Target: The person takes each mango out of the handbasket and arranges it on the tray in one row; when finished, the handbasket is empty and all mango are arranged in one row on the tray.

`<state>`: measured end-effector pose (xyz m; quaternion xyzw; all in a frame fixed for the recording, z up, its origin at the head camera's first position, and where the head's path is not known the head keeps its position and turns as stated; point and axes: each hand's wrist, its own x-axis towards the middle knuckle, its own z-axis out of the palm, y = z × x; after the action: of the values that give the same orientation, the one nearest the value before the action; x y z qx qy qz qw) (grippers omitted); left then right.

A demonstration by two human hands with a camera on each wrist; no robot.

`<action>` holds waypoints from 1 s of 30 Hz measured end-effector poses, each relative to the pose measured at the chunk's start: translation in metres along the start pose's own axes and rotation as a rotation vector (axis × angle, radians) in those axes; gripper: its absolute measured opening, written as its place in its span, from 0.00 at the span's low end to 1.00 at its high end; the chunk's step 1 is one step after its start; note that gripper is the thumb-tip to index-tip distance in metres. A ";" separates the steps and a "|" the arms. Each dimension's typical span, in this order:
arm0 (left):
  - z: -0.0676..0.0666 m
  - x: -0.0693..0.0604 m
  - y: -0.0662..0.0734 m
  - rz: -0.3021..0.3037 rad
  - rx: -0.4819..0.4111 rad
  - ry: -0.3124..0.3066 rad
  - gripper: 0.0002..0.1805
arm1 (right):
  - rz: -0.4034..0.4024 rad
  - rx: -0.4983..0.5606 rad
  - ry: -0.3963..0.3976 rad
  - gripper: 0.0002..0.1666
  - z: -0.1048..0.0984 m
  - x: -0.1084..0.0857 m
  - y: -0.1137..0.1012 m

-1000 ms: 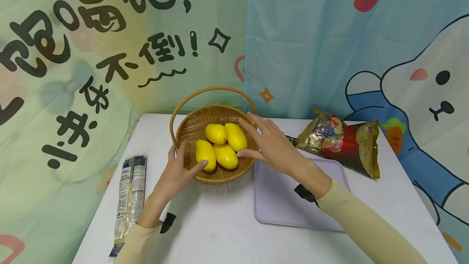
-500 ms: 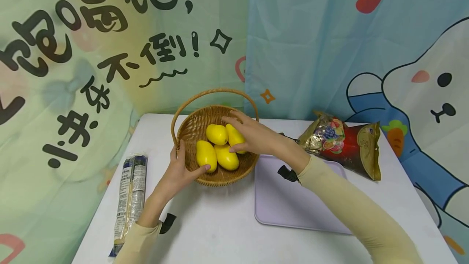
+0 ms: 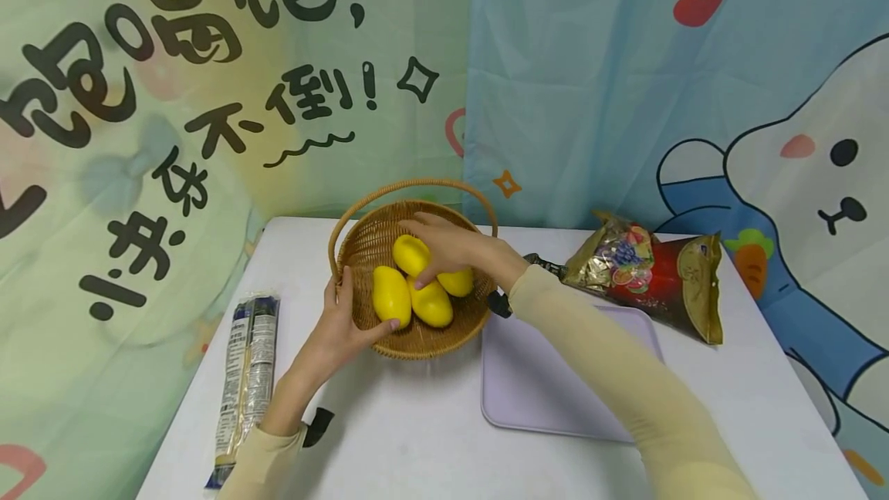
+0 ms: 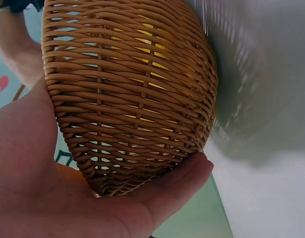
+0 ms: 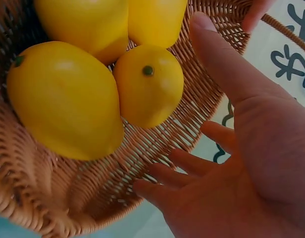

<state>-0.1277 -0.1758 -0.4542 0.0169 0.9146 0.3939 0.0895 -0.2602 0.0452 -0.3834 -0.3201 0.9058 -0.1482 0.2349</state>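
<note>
A round wicker basket with a hoop handle stands at the back of the table and holds several yellow mangoes. My left hand grips its left side, thumb over the front rim. In the left wrist view that hand lies against the outer basket wall. My right hand reaches over the mangoes from the right, hiding parts of them. In the right wrist view the right hand has fingers and thumb spread apart, beside the nearest mango and holding nothing.
A light purple tray lies right of the basket, partly under my right sleeve. Behind it is a red and gold snack bag. A long clear packet lies along the table's left edge. Printed curtains hang behind.
My right hand has moved left, from the basket's right rim to over the mangoes. The rightmost mango has shifted toward the front. The basket handle sits slightly lower; my left hand keeps its grip.
</note>
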 end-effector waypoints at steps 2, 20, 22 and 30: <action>0.000 -0.001 0.000 0.013 0.000 0.003 0.71 | 0.030 -0.009 -0.028 0.65 0.000 0.006 -0.001; 0.002 -0.003 0.001 0.054 0.005 0.031 0.70 | 0.029 -0.027 -0.071 0.55 0.019 0.023 0.004; 0.002 -0.003 0.000 0.057 0.005 0.030 0.70 | 0.022 -0.005 -0.059 0.54 0.022 0.023 0.004; 0.001 -0.003 0.000 0.064 0.015 0.035 0.70 | -0.021 0.011 -0.006 0.54 0.028 0.018 0.001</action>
<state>-0.1243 -0.1753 -0.4547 0.0400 0.9180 0.3900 0.0605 -0.2581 0.0306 -0.4137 -0.3287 0.9008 -0.1544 0.2379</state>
